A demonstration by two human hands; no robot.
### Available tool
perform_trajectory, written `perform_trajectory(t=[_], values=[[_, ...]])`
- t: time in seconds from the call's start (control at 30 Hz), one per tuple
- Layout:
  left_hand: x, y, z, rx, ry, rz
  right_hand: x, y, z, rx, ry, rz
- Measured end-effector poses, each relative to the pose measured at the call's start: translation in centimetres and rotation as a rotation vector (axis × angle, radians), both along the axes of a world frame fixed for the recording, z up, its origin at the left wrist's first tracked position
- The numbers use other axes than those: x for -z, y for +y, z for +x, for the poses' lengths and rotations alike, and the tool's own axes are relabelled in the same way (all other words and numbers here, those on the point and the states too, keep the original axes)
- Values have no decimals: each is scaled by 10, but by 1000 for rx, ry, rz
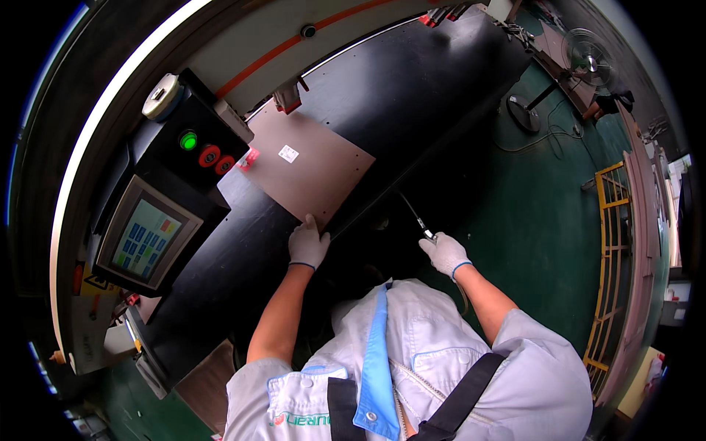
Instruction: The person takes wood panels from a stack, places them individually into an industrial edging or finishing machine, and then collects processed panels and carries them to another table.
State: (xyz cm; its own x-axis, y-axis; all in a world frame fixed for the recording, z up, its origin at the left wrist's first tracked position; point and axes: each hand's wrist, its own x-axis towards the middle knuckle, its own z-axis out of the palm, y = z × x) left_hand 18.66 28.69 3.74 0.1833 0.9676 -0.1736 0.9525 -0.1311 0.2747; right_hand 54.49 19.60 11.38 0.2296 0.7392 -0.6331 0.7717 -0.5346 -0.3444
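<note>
A flat brown panel (316, 173) with a small white label and a few holes lies on the long black machine table (412, 95). My left hand (307, 246), in a white glove, is at the panel's near corner, one finger over its edge and the thumb to the side. The other fingers are partly hidden. Out past the table's near edge, my gloved right hand (447, 254) is closed around an air blow gun (424, 228). Its thin nozzle points up toward the table edge, and a hose runs down behind my wrist.
A control box (173, 184) with a lit green button, red buttons and a touchscreen (147, 239) stands at left. Red-tipped clamps (288, 99) hang over the table's far side. At right are a standing fan (590, 62), a floor cable, a yellow rack (609, 250) and another person's arm (599, 106).
</note>
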Motion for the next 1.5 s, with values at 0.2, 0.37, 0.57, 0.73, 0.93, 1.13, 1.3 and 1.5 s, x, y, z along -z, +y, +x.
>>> perform_trajectory(t=[0.2,0.37,0.57,0.73,0.93,1.13,1.3,1.5], values=[[-22,-3,104,280,-225,-55,14,-35,18,276,120,6],[-28,31,86,445,16,102,9,-53,27,375,114,75],[-12,24,84,435,73,79,9,-61,22,427,133,85],[-13,24,84,423,55,74,16,-61,21,394,130,75],[-9,35,67,330,108,144,14,-54,23,404,121,138],[14,113,-12,92,212,193,7,-56,22,364,126,169],[0,182,-38,-142,237,15,18,-87,26,401,151,167],[-21,216,-33,-207,276,-85,5,-113,29,402,199,10]])
